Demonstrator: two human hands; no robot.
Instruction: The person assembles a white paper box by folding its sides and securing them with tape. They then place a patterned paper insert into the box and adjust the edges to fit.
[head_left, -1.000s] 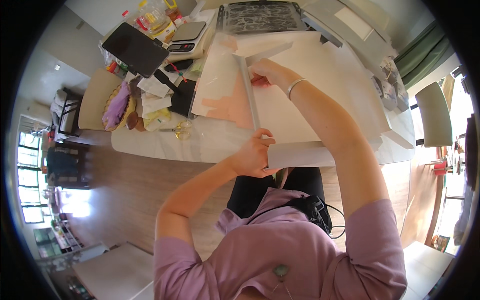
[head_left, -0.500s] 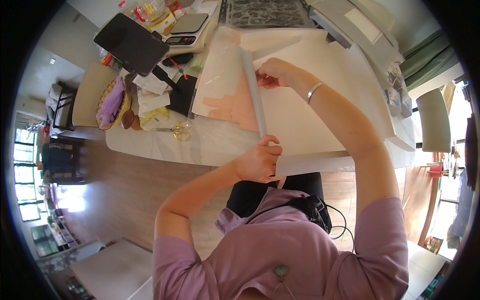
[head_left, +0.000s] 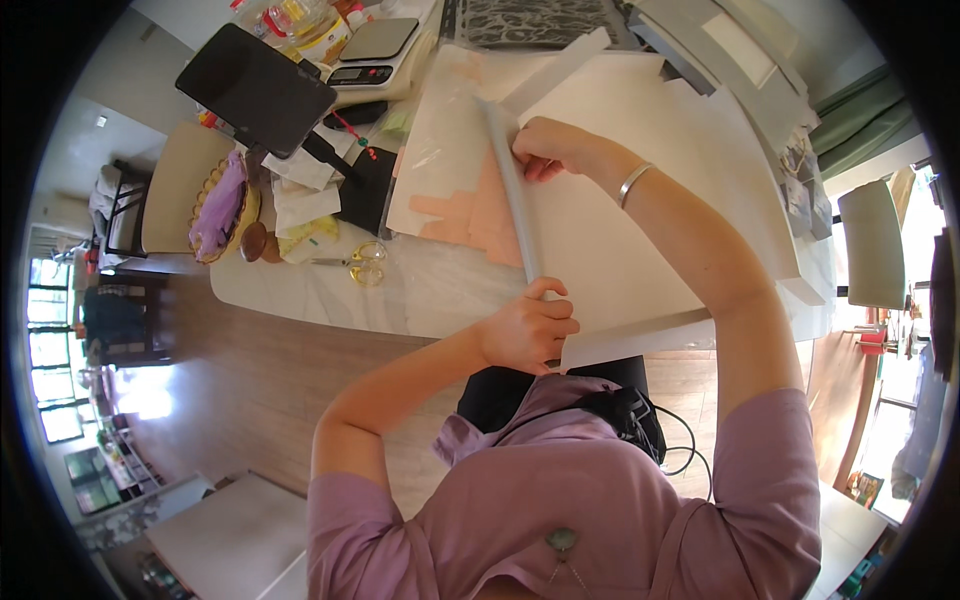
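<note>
the left hand (head_left: 528,325) is curled, its fingers bent around the near left corner of a large white sheet (head_left: 640,210), holding it there. the right hand (head_left: 552,148), with a silvery bracelet (head_left: 633,185) on its wrist, has its fingers bent in and sits farther up along the left flap (head_left: 516,200) of that sheet, just beside it; i cannot tell whether the fingertips pinch it or only rest against it. the sheet lies on a pale table (head_left: 300,295) in front of the person, its left flap folded up, the far flap (head_left: 555,72) slanting away to the right, and the near flap (head_left: 640,337) running under the right forearm. just left of the left flap lies a white sheet with a peach pattern (head_left: 465,222), under something clear and shiny. farther left are scissors (head_left: 368,264) with yellowish handles, and a dark tablet (head_left: 255,90) propped on a black stand (head_left: 366,195). beyond, a kitchen scale (head_left: 378,48) is near the far left, a black tray (head_left: 535,25) at the far edge, and a grey box (head_left: 700,50) on the right.
</note>
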